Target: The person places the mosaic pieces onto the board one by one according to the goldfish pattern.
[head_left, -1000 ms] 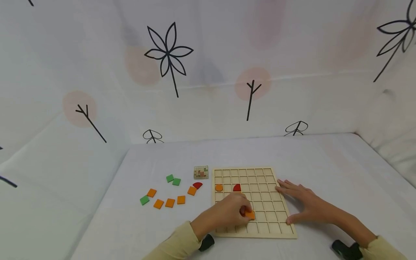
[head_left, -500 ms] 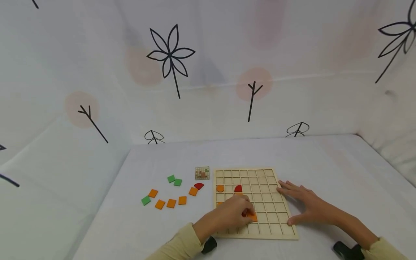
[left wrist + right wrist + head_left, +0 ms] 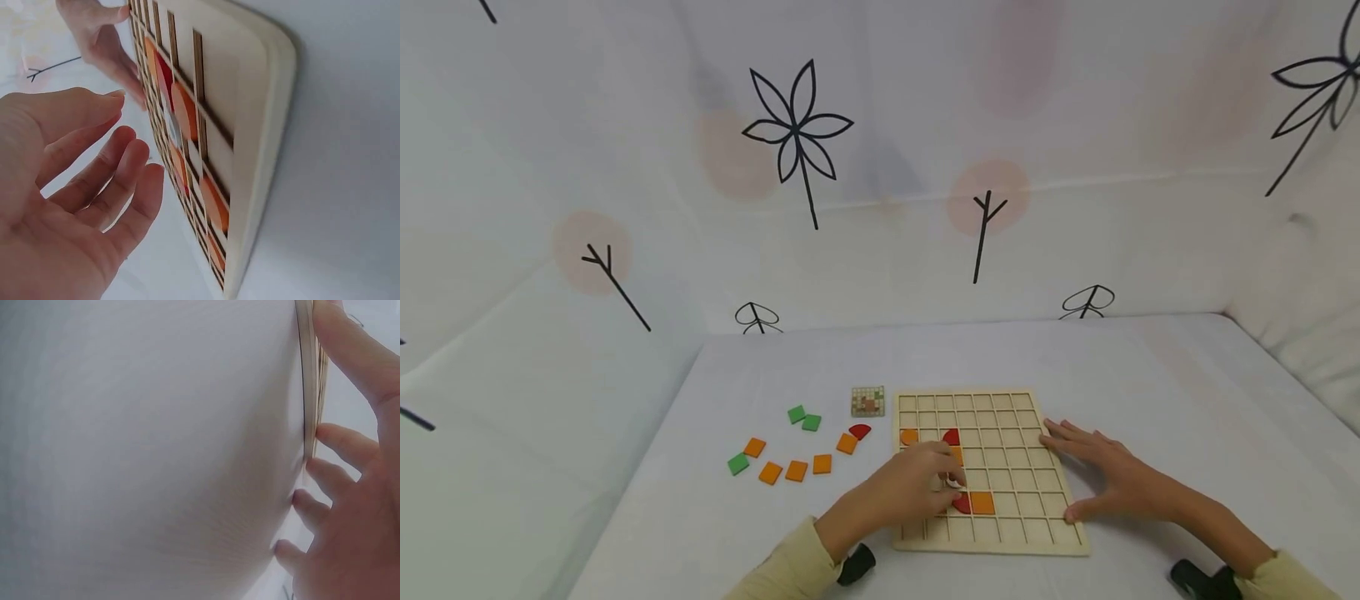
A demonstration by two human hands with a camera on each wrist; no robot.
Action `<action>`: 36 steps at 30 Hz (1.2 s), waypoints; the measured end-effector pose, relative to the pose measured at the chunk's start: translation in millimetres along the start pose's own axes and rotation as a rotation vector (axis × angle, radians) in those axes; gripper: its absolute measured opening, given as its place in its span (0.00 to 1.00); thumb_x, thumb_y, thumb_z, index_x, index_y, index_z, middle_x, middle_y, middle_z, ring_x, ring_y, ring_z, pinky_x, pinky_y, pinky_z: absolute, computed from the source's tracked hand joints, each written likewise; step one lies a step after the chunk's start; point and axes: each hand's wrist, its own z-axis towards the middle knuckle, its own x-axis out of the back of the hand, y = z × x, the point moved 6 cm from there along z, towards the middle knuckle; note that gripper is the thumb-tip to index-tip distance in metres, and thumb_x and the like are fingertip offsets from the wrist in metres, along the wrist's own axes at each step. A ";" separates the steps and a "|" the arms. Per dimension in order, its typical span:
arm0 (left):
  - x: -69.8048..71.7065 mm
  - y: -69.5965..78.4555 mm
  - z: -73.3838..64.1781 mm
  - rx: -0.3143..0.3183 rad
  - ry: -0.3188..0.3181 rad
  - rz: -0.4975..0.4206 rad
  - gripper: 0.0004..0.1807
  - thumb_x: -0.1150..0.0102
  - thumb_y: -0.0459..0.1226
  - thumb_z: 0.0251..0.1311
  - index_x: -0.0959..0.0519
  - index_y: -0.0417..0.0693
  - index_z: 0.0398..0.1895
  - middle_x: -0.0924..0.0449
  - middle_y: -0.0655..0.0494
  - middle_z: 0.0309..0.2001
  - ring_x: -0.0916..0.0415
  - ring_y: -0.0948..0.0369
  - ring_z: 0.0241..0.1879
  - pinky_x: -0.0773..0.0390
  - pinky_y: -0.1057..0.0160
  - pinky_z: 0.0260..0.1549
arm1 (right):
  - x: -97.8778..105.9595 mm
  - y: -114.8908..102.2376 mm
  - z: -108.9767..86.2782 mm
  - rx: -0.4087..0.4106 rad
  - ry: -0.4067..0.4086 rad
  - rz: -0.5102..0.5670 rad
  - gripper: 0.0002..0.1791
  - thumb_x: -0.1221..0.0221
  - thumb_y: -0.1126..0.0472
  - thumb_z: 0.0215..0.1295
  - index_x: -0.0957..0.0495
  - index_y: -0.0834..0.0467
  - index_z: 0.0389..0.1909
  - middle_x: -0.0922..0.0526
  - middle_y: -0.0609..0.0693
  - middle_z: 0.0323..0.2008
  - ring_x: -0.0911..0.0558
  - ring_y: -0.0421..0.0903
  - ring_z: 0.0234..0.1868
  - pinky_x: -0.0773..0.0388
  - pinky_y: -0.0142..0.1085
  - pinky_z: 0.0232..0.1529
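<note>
A light wooden grid board (image 3: 1022, 475) lies on the white table. My left hand (image 3: 910, 487) is over its left half, thumb and fingers apart and holding nothing, as the left wrist view shows. Just right of the fingertips an orange square tile (image 3: 982, 503) sits in a cell beside a red piece (image 3: 962, 503). Farther back on the board are a red quarter-round piece (image 3: 952, 437) and an orange round piece (image 3: 909, 437). An orange piece (image 3: 185, 112) shows in its cell in the left wrist view. My right hand (image 3: 1123, 475) rests fingertips and thumb on the board's right edge.
Left of the board lie several orange square tiles (image 3: 797, 471), a red piece (image 3: 860, 432) and green tiles (image 3: 812, 422). A small pattern card (image 3: 868, 402) is at the board's back left corner. A patterned cloth wall (image 3: 880, 250) stands behind the table.
My left hand has let go of the orange square tile, which now lies in a cell, and has drawn back to the left with fingers parted. The right hand keeps its place.
</note>
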 end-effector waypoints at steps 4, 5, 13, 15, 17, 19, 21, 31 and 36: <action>14.3 -10.7 -12.8 0.060 0.015 -0.026 0.06 0.39 0.34 0.58 0.16 0.50 0.37 0.24 0.67 0.37 0.28 0.68 0.37 0.28 0.75 0.36 | 0.3 -1.7 -1.0 0.017 0.010 0.006 0.51 0.31 0.35 0.40 0.34 0.52 0.67 0.43 0.58 0.70 0.57 0.32 0.71 0.68 0.51 0.69; 18.2 -13.0 -16.0 0.070 0.022 -0.028 0.06 0.39 0.33 0.58 0.16 0.49 0.38 0.24 0.67 0.37 0.27 0.68 0.37 0.28 0.74 0.37 | 0.3 -2.2 -1.0 0.021 0.013 0.004 0.51 0.31 0.35 0.40 0.34 0.52 0.67 0.43 0.59 0.70 0.58 0.30 0.71 0.69 0.49 0.69; 39.2 -35.9 -42.6 0.149 0.042 -0.012 0.06 0.38 0.34 0.58 0.17 0.51 0.38 0.24 0.64 0.39 0.27 0.65 0.40 0.26 0.69 0.41 | 0.6 -4.5 -1.4 0.075 0.039 -0.040 0.51 0.32 0.35 0.41 0.35 0.52 0.67 0.41 0.59 0.69 0.60 0.23 0.68 0.74 0.19 0.60; 43.1 -42.6 -49.6 0.168 0.043 -0.006 0.07 0.37 0.34 0.57 0.17 0.51 0.39 0.24 0.65 0.40 0.27 0.65 0.42 0.26 0.67 0.43 | 0.6 -4.5 -1.5 0.078 0.040 -0.045 0.51 0.32 0.35 0.41 0.35 0.52 0.67 0.41 0.58 0.69 0.60 0.23 0.68 0.74 0.20 0.61; 47.3 -49.6 -57.0 0.194 0.045 -0.009 0.08 0.37 0.34 0.57 0.17 0.52 0.40 0.23 0.66 0.41 0.27 0.65 0.43 0.25 0.65 0.44 | 0.3 -4.1 -1.6 0.073 0.037 -0.041 0.50 0.32 0.35 0.41 0.35 0.52 0.67 0.41 0.57 0.70 0.60 0.23 0.68 0.75 0.21 0.62; 51.8 -56.2 -65.2 0.221 0.044 -0.013 0.09 0.36 0.34 0.56 0.17 0.52 0.41 0.24 0.67 0.42 0.27 0.64 0.45 0.25 0.63 0.45 | -0.2 -3.5 -1.6 0.063 0.029 -0.041 0.50 0.32 0.35 0.41 0.35 0.51 0.68 0.42 0.57 0.70 0.60 0.24 0.69 0.75 0.23 0.63; 57.2 -61.4 -73.9 0.242 0.050 -0.025 0.09 0.36 0.33 0.56 0.17 0.51 0.41 0.23 0.65 0.44 0.28 0.61 0.47 0.24 0.61 0.45 | -0.4 -3.2 -1.5 0.060 0.028 -0.039 0.51 0.32 0.35 0.41 0.35 0.51 0.67 0.42 0.57 0.70 0.60 0.23 0.68 0.75 0.23 0.63; 86.9 -81.7 -117.1 0.299 0.094 -0.034 0.12 0.35 0.28 0.53 0.18 0.46 0.42 0.22 0.58 0.46 0.29 0.52 0.51 0.24 0.51 0.46 | 0.2 -4.8 -1.7 0.084 0.043 -0.051 0.51 0.32 0.36 0.42 0.35 0.53 0.68 0.41 0.58 0.70 0.60 0.24 0.69 0.75 0.22 0.62; 91.5 -96.6 -133.2 0.335 0.095 -0.051 0.15 0.34 0.27 0.51 0.19 0.45 0.43 0.23 0.57 0.47 0.28 0.51 0.50 0.23 0.50 0.45 | -0.2 -4.1 -1.5 0.070 0.035 -0.039 0.51 0.32 0.36 0.41 0.35 0.53 0.68 0.42 0.58 0.70 0.60 0.24 0.68 0.74 0.28 0.66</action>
